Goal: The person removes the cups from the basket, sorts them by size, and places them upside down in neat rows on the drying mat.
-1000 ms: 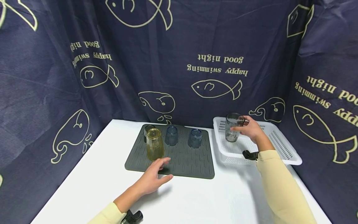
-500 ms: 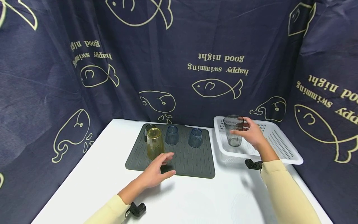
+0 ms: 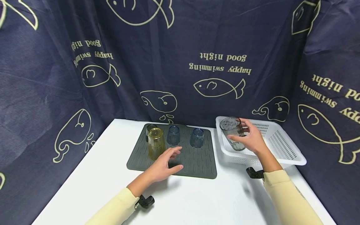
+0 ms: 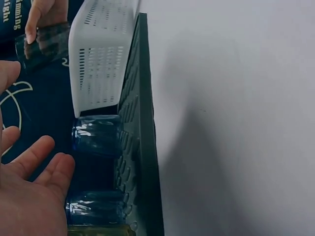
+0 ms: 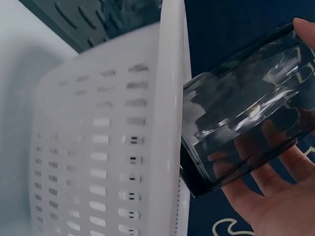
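Note:
My right hand [image 3: 251, 137] holds a tall grey see-through drinking glass [image 3: 230, 125], fingers on one side and thumb on the other. The glass leans left, its wide end up, above the left part of the white basket [image 3: 282, 142]. In the right wrist view its thick base [image 5: 194, 169] shows just beyond the basket's rim. My left hand [image 3: 162, 165] hovers with spread fingers over the front of the dark drying mat [image 3: 194, 164], holding nothing. Nearest to it is an amber glass [image 3: 156, 147], upside down on the mat.
Two blue glasses, one in the middle [image 3: 173, 136] and one further right [image 3: 197, 138], stand upside down toward the mat's back. Another glass [image 3: 149, 127] is partly hidden behind the amber one. A dark curtain [image 3: 168, 62] hangs behind the white table [image 3: 197, 200].
The right hand has drawn the grey glass slightly nearer and tilted its top leftward, from upright. My left hand has moved right and a little forward over the mat.

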Available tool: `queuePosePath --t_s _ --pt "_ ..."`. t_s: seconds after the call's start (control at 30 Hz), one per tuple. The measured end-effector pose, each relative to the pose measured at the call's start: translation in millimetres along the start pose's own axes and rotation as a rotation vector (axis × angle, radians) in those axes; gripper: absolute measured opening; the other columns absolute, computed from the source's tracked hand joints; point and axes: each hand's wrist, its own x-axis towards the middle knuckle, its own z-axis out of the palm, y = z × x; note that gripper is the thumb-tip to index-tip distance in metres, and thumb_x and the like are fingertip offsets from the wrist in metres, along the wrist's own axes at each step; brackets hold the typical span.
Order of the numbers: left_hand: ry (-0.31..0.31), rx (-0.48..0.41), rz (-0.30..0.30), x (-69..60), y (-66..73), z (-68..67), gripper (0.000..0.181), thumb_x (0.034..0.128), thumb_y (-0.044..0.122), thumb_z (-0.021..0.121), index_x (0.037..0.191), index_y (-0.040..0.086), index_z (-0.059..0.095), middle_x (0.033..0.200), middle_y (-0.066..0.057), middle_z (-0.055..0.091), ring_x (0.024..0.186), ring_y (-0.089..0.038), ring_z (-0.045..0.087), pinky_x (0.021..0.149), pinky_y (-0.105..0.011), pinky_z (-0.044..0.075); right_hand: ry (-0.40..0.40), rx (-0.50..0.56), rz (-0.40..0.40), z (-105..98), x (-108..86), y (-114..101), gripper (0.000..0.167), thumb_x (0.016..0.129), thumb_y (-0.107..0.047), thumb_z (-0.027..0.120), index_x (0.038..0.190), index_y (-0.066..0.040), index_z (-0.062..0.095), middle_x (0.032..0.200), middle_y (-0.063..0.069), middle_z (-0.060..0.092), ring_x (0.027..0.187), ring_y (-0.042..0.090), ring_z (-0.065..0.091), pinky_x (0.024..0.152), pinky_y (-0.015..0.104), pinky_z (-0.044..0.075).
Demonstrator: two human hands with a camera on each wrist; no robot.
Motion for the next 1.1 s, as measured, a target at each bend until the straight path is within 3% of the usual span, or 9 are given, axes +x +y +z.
queuePosePath --t_s 0.2,0.4,0.57,0.73,0.93,1.1 --pt "0.007 -0.004 0.019 6.4 1.0 1.2 0.07 0.0961 0.031 0.073 0.156 0.024 0.038 0.143 -0.002 0.054 0.134 -0.019 0.054 0.114 -0.042 0.047 0.053 -0.066 -0.086 6.4 -9.0 -10.5 0.087 0.076 -0.037 0.092 0.15 -0.016 0.051 0.128 0.014 0.062 0.106 0.028 0.061 0.078 0.031 0.051" --pt "-0.007 -0.029 0.022 10.7 3.4 2.3 0.071 0.0962 0.03 0.073 0.157 0.024 0.037 0.143 -0.004 0.054 0.133 -0.022 0.056 0.114 -0.043 0.047 0.125 -0.146 -0.189 10.6 -16.6 -19.9 0.088 0.07 -0.032 0.096 0.146 -0.014 0.056 0.127 0.011 0.065 0.101 0.028 0.064 0.08 0.035 0.054" --pt "-0.005 -0.066 0.025 13.9 5.6 2.7 0.072 0.0963 0.026 0.073 0.157 0.023 0.036 0.144 -0.004 0.053 0.133 -0.022 0.055 0.114 -0.043 0.047 0.16 -0.194 -0.285 11.5 -24.1 -32.5 0.088 0.065 -0.03 0.099 0.142 -0.013 0.061 0.12 0.009 0.068 0.097 0.026 0.065 0.075 0.033 0.053" --pt "-0.001 -0.076 0.032 16.3 7.3 3.4 0.072 0.0961 0.025 0.074 0.157 0.023 0.036 0.144 -0.003 0.054 0.134 -0.02 0.055 0.115 -0.04 0.047 0.134 -0.201 -0.323 12.4 -32.1 -43.5 0.087 0.063 -0.031 0.1 0.139 -0.013 0.062 0.123 0.006 0.071 0.097 0.025 0.068 0.074 0.026 0.054" --pt "0.006 -0.117 0.092 18.5 9.0 6.1 0.071 0.0963 0.023 0.073 0.157 0.018 0.037 0.143 -0.009 0.054 0.132 -0.027 0.056 0.113 -0.046 0.048 0.091 -0.192 -0.347 15.9 -41.0 -52.8 0.086 0.063 -0.033 0.1 0.138 -0.014 0.063 0.125 0.005 0.071 0.098 0.023 0.07 0.078 0.026 0.056" --pt "-0.004 -0.166 0.1 19.9 11.2 9.9 0.069 0.0969 0.02 0.073 0.156 0.017 0.037 0.144 -0.01 0.054 0.131 -0.029 0.056 0.113 -0.049 0.047 0.072 -0.21 -0.383 21.2 -48.9 -59.1 0.085 0.061 -0.032 0.1 0.136 -0.015 0.065 0.128 0.002 0.072 0.103 0.015 0.066 0.08 0.026 0.057"
